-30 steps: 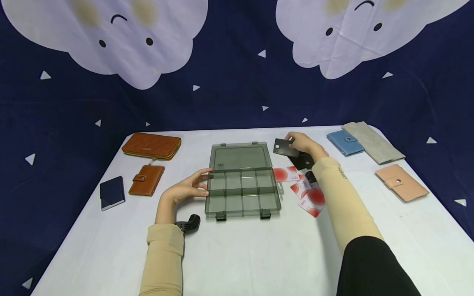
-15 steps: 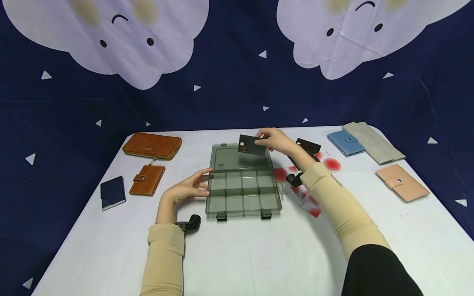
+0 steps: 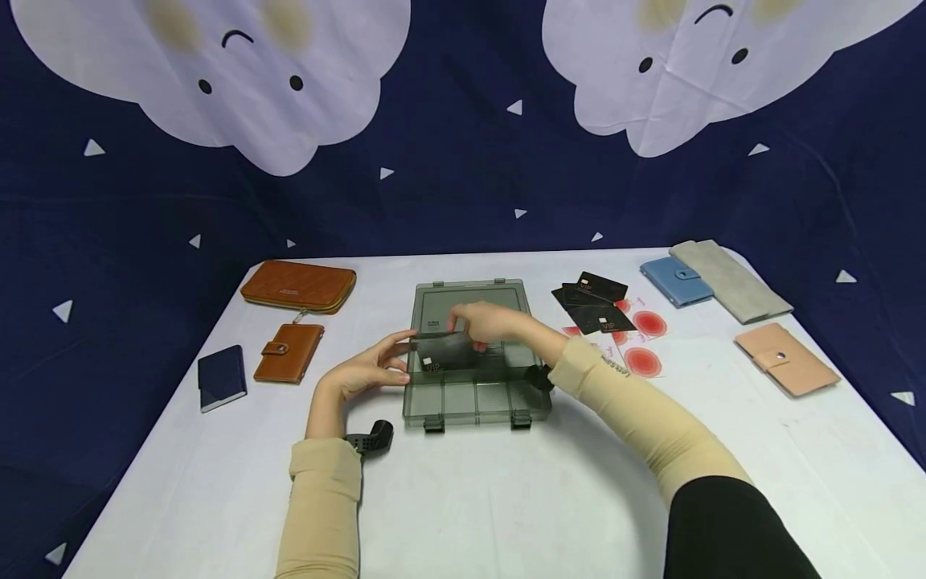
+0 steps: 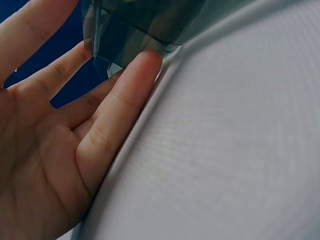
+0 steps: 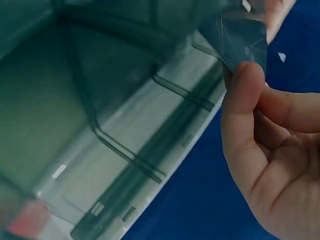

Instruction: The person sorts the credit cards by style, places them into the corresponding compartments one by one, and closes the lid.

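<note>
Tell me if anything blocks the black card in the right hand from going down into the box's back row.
No loose thing shows between them. The box's thin dividers might catch the card, which looks wider than one compartment; contact is unclear.

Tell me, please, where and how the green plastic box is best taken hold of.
I'd probably grip the green plastic box by the side walls of its compartment half, one hand from each side: it lies flat, and its lid lies open on the far side, likely a looser hold. The left hand touches the box's left side.
</note>
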A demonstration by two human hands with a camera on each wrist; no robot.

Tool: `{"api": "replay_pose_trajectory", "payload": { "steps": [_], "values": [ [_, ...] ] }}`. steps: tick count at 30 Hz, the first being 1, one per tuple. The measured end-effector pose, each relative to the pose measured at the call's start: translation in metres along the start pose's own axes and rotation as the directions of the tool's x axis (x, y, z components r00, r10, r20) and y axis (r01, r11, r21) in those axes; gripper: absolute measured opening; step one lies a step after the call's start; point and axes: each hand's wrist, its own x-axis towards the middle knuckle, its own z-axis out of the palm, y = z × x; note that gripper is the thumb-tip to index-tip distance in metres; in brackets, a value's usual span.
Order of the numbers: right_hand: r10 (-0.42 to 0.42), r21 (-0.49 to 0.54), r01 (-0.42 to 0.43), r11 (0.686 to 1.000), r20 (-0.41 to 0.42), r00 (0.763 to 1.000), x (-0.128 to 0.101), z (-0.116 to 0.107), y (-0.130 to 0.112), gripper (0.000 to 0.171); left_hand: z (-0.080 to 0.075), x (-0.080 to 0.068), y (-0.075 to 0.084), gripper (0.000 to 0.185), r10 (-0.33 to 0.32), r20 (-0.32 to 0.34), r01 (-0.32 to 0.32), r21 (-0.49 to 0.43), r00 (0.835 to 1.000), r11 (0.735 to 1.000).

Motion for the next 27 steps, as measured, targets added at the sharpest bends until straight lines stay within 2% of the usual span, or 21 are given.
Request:
{"api": "replay_pose_trajectory", "payload": {
  "steps": [4,11,18,27],
  "values": [
    [0.016,0.018,-0.017,1.000,0.035,0.999,0.006,0.008,0.001,0.026,-0.001,0.000,0.000,0.087,0.011,0.008,-0.011,0.000,1.000,1.000],
    [0.042,-0.131,-0.030,0.991,0.090,0.995,0.005,0.018,-0.005,0.024,-0.001,0.000,0.000,0.085,0.002,0.005,-0.002,0.014,1.000,1.000],
    [0.144,-0.213,-0.104,0.971,0.182,0.973,0.004,0.014,-0.007,0.040,-0.002,0.001,0.001,0.084,0.004,0.004,-0.004,0.017,1.000,1.000],
    [0.169,-0.265,-0.106,0.958,0.230,0.958,0.005,0.014,-0.005,0.057,-0.002,0.000,0.000,0.084,-0.002,-0.002,0.002,0.016,1.000,1.000]
  ]
}}
